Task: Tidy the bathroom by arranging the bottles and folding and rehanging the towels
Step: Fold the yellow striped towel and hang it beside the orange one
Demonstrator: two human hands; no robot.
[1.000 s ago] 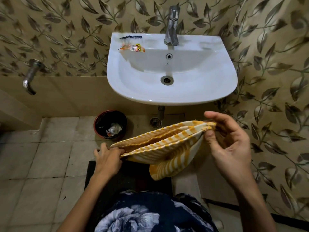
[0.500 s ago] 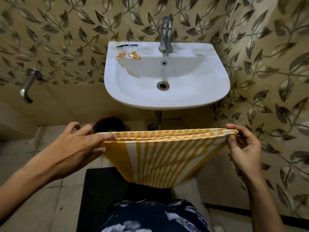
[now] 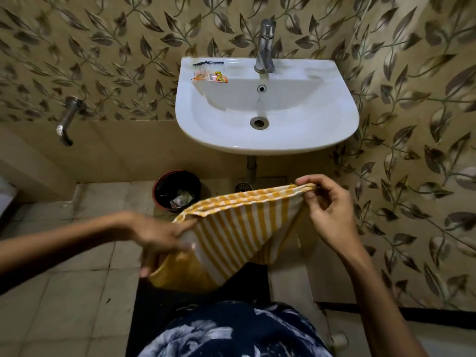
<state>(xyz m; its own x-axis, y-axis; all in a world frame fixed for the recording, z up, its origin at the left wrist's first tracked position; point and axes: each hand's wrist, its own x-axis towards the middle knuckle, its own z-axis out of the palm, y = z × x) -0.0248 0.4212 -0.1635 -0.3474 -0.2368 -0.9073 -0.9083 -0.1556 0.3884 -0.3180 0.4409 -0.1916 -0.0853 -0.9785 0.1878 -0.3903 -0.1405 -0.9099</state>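
Observation:
A yellow and white striped towel hangs folded in several layers in front of me, below the white sink. My right hand pinches its upper right corner between thumb and fingers. My left hand holds the lower left part of the towel, fingers pointing down along the cloth and thumb pressed on the striped face; this hand is blurred. The towel's top edge slopes down from right to left. No bottles are in view.
On the sink's left rim lie a dark comb and small orange sachets. A tap stands at the back. A dark bin stands on the tiled floor. A wall tap sticks out at left. A black mat lies underfoot.
My left hand has dropped from the towel's upper left corner to lower down its left side, and the top edge now slopes instead of lying level. My right hand keeps its corner.

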